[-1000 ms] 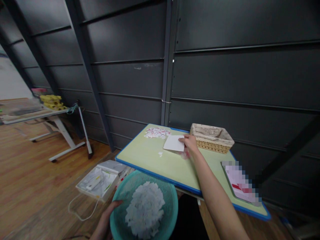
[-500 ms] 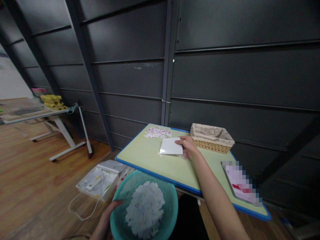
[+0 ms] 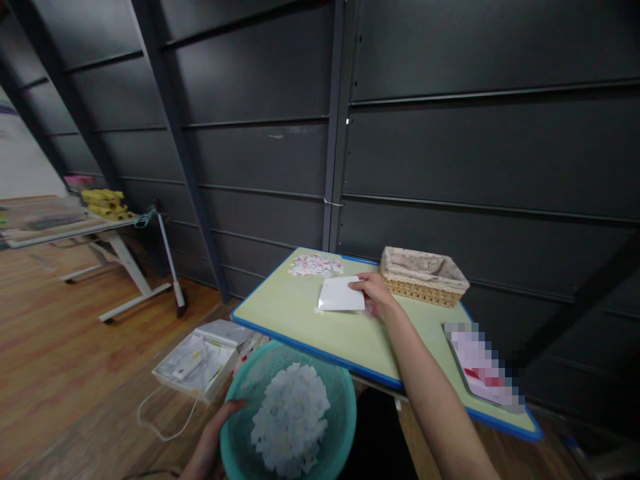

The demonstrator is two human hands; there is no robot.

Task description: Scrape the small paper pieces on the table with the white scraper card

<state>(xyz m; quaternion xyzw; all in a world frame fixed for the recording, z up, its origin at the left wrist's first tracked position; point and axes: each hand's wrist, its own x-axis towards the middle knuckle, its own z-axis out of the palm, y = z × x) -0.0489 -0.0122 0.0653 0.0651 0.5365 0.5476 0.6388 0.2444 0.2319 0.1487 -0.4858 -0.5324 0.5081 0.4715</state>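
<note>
At far left, a yellow stack (image 3: 106, 203) sat on a white-legged surface (image 3: 70, 233), and a long-handled tool (image 3: 170, 260) leaned near its end. Nearer, an open white box (image 3: 193, 363) lay on the floor with a cable beside it. The left hand (image 3: 216, 427) gripped the side of a teal basket (image 3: 345, 400), its thumb over the rim and its other fingers mostly hidden; a heap of whitish scraps (image 3: 293, 420) filled the basket's middle. Beyond it, on the blue-edged surface (image 3: 285, 310), lay a pile of pink-and-white bits (image 3: 316, 265). Just right of that pile, the right hand (image 3: 374, 291) pinched a white card (image 3: 341, 295) by its right edge, fingers nearly closed, low over the surface. A lined wicker basket (image 3: 425, 291) stood just beyond that hand, and a pixelated flat item (image 3: 475, 367) lay farthest right.
</note>
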